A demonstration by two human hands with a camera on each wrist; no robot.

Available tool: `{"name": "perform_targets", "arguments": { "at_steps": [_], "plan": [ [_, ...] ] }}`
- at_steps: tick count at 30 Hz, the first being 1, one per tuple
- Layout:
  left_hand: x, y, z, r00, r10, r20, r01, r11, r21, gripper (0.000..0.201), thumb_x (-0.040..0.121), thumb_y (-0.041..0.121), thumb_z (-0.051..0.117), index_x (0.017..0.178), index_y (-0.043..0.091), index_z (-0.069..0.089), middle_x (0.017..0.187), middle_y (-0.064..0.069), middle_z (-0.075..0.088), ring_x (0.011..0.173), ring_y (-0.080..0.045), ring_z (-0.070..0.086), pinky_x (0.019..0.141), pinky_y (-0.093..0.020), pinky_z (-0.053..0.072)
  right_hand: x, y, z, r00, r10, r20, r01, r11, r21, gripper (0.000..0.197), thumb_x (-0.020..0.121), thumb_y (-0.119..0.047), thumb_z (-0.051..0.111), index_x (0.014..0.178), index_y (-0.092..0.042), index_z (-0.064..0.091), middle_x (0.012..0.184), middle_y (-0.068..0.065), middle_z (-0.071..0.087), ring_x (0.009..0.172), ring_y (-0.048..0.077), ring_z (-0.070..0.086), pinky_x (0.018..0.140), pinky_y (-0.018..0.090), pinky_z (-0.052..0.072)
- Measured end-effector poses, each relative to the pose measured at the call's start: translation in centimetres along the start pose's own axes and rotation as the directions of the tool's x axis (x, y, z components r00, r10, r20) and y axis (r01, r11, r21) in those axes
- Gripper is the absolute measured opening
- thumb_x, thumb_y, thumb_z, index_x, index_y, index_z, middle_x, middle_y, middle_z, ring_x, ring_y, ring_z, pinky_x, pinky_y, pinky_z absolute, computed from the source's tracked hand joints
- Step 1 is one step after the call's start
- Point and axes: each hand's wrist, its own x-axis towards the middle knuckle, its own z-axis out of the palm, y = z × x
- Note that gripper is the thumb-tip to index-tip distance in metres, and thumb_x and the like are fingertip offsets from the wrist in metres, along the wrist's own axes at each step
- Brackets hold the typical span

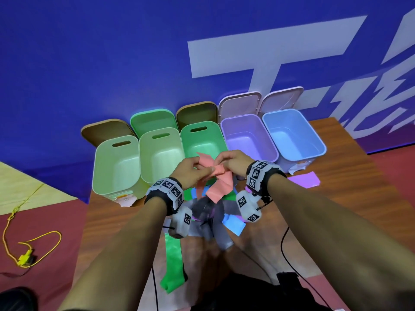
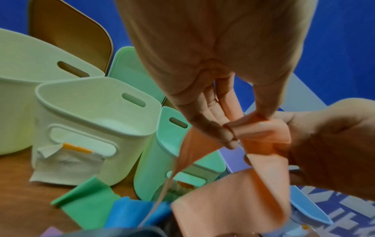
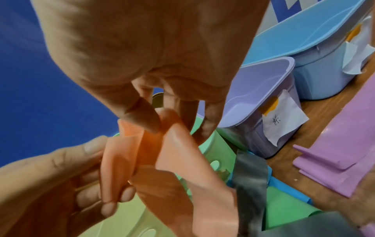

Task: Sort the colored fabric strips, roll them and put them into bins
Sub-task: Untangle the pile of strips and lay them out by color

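Note:
Both hands hold an orange fabric strip [image 1: 216, 176] in the air in front of the bins. My left hand [image 1: 195, 168] pinches its folded upper end [image 2: 261, 129], and my right hand [image 1: 226, 159] pinches the same end [image 3: 150, 144] between thumb and fingers. The strip's tail [image 2: 227, 206] hangs down over a pile of strips [image 1: 208, 212] on the wooden table [image 1: 336, 198]: grey, blue, green and purple ones. A row of open bins stands behind: pale green [image 1: 115, 167], light yellow-green [image 1: 160, 151], mint green [image 1: 202, 140], lilac [image 1: 249, 135], light blue [image 1: 292, 133].
A long green strip [image 1: 171, 263] hangs over the table's near edge. A purple strip [image 1: 303, 179] lies on the right by the blue bin. Paper labels [image 3: 282, 121] are taped to the bins. Lids lean against the blue wall. A yellow cord [image 1: 29, 248] lies on the floor at the left.

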Motion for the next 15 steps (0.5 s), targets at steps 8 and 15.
{"name": "perform_targets", "arguments": {
  "at_steps": [8, 15],
  "plan": [
    [0.7, 0.3, -1.1, 0.997, 0.056, -0.053, -0.052, 0.996, 0.075, 0.028, 0.084, 0.037, 0.076, 0.092, 0.011, 0.071, 0.080, -0.002, 0.075, 0.077, -0.022, 0.070, 0.083, -0.040, 0.055, 0.0, -0.5, -0.1, 0.993, 0.042, 0.114, -0.041, 0.999, -0.015, 0.036, 0.062, -0.016, 0.077, 0.097, -0.022, 0.068, 0.082, 0.004, 0.064, 0.078, 0.020, 0.059, 0.072, 0.031, 0.044],
    [0.7, 0.5, -1.2, 0.999, 0.025, 0.032, -0.025, 1.000, -0.012, 0.024, 0.076, 0.003, 0.082, 0.095, 0.009, 0.069, 0.089, -0.010, 0.074, 0.081, -0.019, 0.067, 0.088, -0.035, 0.056, 0.3, 0.3, -0.3, 0.995, -0.014, 0.095, 0.020, 0.998, -0.060, 0.013, 0.081, -0.022, 0.082, 0.075, -0.020, 0.070, 0.061, -0.013, 0.061, 0.062, 0.001, 0.055, 0.064, 0.016, 0.043]
  ]
}}
